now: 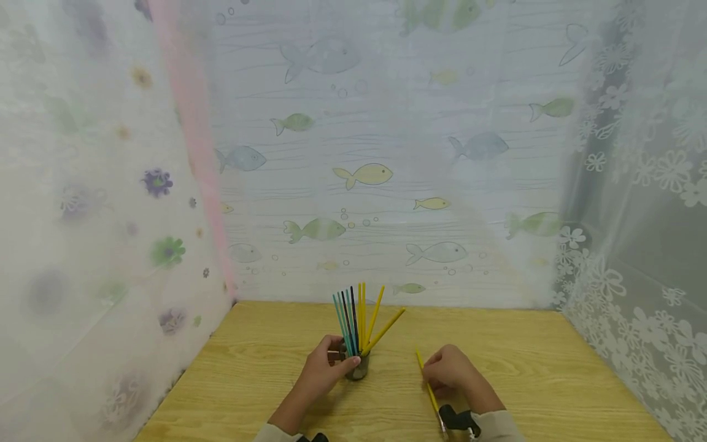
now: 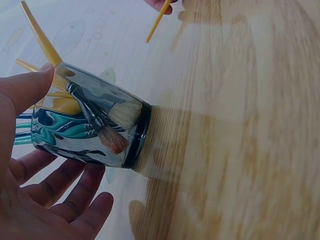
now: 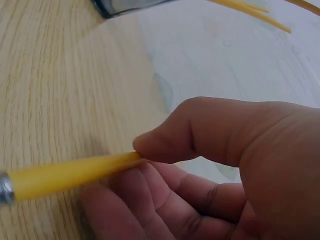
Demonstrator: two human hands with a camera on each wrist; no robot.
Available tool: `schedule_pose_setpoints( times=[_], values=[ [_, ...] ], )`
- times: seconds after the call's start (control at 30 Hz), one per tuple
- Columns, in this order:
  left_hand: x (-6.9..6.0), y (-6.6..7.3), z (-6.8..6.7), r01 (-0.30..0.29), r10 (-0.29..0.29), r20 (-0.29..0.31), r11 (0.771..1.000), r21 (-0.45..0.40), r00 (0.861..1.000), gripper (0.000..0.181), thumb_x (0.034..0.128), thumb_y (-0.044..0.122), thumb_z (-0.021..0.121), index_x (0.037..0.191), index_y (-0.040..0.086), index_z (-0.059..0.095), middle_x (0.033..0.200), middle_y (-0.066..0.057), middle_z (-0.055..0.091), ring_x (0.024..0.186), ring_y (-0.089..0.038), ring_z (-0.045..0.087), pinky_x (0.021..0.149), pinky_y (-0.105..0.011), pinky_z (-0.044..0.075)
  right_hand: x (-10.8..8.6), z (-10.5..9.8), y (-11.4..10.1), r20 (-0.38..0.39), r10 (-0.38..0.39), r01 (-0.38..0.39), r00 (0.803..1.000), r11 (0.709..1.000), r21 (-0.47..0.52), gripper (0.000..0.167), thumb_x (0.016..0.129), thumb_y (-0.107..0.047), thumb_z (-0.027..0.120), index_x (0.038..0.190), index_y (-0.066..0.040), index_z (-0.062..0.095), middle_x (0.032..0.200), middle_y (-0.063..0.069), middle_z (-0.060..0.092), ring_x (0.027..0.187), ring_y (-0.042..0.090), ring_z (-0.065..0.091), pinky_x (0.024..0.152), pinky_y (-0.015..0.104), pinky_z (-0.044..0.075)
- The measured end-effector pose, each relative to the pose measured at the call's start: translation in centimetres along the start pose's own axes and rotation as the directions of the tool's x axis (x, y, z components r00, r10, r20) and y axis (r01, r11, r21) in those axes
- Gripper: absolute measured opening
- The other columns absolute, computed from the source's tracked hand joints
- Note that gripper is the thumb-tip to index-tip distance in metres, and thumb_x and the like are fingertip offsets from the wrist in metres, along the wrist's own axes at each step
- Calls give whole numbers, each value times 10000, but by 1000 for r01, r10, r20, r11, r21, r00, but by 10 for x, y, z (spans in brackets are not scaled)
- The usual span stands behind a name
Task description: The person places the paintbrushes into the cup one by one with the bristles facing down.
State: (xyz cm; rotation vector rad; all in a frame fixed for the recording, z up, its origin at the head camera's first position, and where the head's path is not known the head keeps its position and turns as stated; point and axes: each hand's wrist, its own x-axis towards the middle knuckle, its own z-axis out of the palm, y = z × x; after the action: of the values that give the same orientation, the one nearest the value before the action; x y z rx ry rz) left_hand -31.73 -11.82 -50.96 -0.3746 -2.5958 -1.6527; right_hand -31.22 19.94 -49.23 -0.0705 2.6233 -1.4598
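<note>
A clear glass cup (image 1: 359,370) stands on the table, holding several paintbrushes with yellow, teal and dark handles. My left hand (image 1: 326,365) grips the cup from the left, thumb near its rim. Bristles (image 2: 114,141) of the brushes show through the glass wall in the left wrist view. To the right of the cup, my right hand (image 1: 453,371) pinches a yellow-handled paintbrush (image 1: 432,396) between thumb and fingers. That brush's bristle end points towards the near edge, its handle tip away from me. In the right wrist view its metal ferrule (image 3: 6,187) shows at the left border.
The wood-grain table (image 1: 265,334) meets a fish-print curtain (image 1: 364,239) behind the cup. A flower-print sheet (image 1: 110,294) hangs on the left, and a translucent white-flowered one (image 1: 641,344) on the right.
</note>
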Motion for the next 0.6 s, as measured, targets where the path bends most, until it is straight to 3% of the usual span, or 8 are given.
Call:
schedule_pose_setpoints(
  times=[0.3,0.43,0.6],
  values=[
    [0,-1,0,6,-6,10,1000,-6,1000,646,946,471,753,1416,101,511,1338,-111,593,1238,-343,613,948,-473,591,4,0,0,-29,6,-3,1000,993,118,239,889,-83,647,1073,47,724,835,116,678,618,190,609,512,327,545],
    [1,-1,0,1,-1,6,1000,-7,1000,647,944,483,750,1413,107,512,1336,-105,590,1235,-339,612,937,-467,597,5,-1,-5,-45,14,-6,999,983,185,292,905,-77,611,1145,72,686,872,149,666,665,213,645,562,361,594],
    [2,-2,0,1,-1,2,1000,-5,1000,645,945,483,750,1417,114,511,1332,-99,590,1234,-334,612,936,-467,596,5,-5,-11,-51,14,0,999,966,258,318,953,-83,603,1219,84,651,984,163,677,834,242,682,672,416,645]
  ],
)
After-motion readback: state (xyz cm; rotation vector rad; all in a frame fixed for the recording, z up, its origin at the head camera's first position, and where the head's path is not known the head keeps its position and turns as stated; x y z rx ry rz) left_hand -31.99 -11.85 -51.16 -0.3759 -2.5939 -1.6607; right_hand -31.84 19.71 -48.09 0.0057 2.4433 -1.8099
